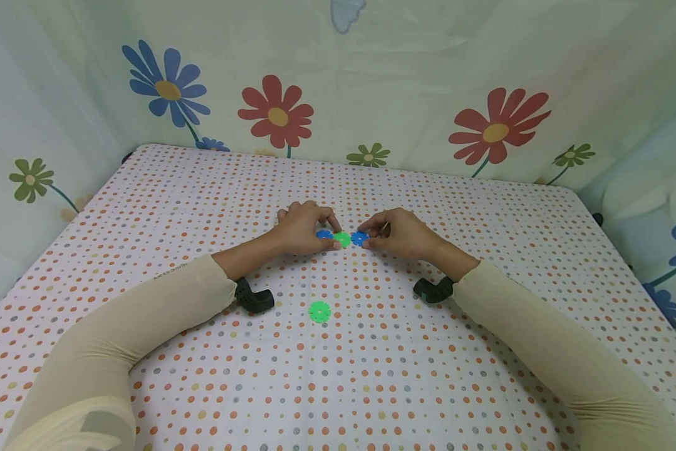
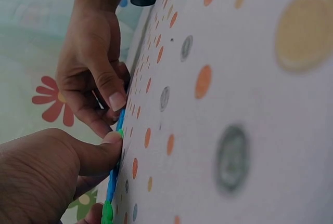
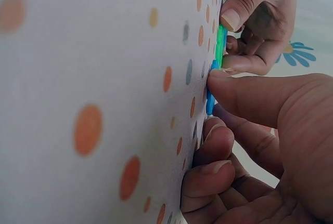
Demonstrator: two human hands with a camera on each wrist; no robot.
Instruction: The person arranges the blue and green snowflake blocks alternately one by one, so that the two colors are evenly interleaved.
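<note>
A pale left sleeve [image 1: 163, 300] reaches in from eight o'clock across a dotted surface [image 1: 383, 376], below a blue flower [image 1: 167, 89] printed on the curtain [image 1: 383, 56] at eleven o'clock. A black wrist mount [image 1: 254, 298] sits at seven o'clock from the left hand [image 1: 301, 232], whose thumb and finger pinch the middle green disc [image 1: 343, 240]. At its nine o'clock lies the left blue disc [image 1: 324, 234], partly covered by that hand; the left wrist view shows a further green piece [image 2: 107, 212] beyond it, mostly hidden. The loose green disc [image 1: 319, 312] rests flat and well apart from the row, between six and seven o'clock from the middle green disc. At three o'clock from that middle disc, the right blue disc [image 1: 360, 238] is gripped between thumb and finger of the right hand [image 1: 408, 235], its other fingers curled in; whether the two discs are joined cannot be told. A second black mount [image 1: 433, 290] shows at five o'clock from this hand, a red flower [image 1: 497, 131] hangs at one, and the right sleeve [image 1: 540, 338] enters from four.
</note>
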